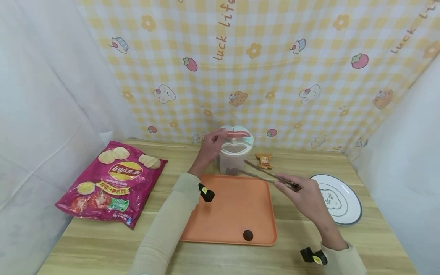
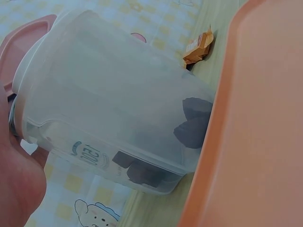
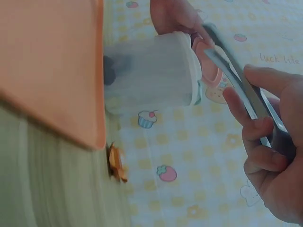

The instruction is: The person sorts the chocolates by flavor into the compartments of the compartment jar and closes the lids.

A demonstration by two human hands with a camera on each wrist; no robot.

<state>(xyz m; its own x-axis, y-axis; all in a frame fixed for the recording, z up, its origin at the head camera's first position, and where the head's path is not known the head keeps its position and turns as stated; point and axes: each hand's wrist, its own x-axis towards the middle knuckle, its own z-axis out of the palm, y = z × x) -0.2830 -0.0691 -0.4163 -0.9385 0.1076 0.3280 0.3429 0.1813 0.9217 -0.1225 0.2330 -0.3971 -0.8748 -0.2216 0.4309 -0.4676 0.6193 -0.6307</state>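
A clear plastic container (image 1: 231, 162) stands at the far edge of the orange tray (image 1: 230, 206), its pink flap (image 1: 237, 134) raised above an opening in the lid. My left hand (image 1: 210, 147) pinches that flap at its left end. Several dark chunks (image 2: 194, 123) lie in the bottom of the container. In my right hand (image 1: 302, 193) is a pair of metal tongs (image 3: 255, 99), gripped by the handle end. Their tips are spread apart beside the container, with nothing between them. A small dark fluted piece (image 1: 248, 235) rests near the tray's front edge.
An orange-wrapped snack (image 1: 264, 160) lies right of the container. To the right stands a white plate (image 1: 347, 206) with a dark rim. A purple Lay's chip bag (image 1: 113, 183) fills the table's left side. A checked curtain (image 1: 258, 76) hangs behind.
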